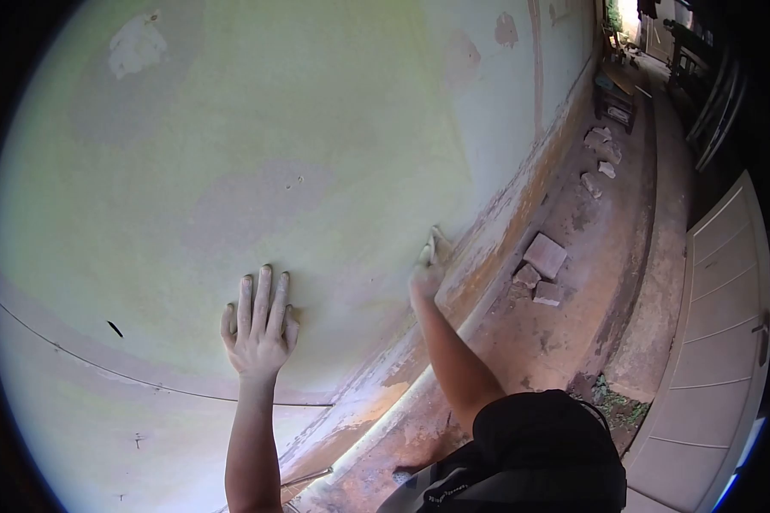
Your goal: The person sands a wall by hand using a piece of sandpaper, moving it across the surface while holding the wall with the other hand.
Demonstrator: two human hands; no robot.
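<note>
Against the pale green wall (342, 111), my left hand (261, 335) lies flat with its fingers apart and pointing up, dusty and holding nothing. To its right, my right hand (426, 275) is at the wall just above its worn lower edge. A thin, pale, folded-looking piece (438, 241) is between its fingers and the wall; what it is exactly is hard to make out. Greyish patches (257, 201) mark the wall above my left hand, and a whitish patch (137, 44) is at the upper left.
Broken blocks (545, 256) and rubble pieces (606, 169) lie on the dirty floor (565, 333) along the wall. A small wooden stand (616, 103) is farther back. On the right is a pale panelled door (712, 342). A thin dark line crosses the lower left wall.
</note>
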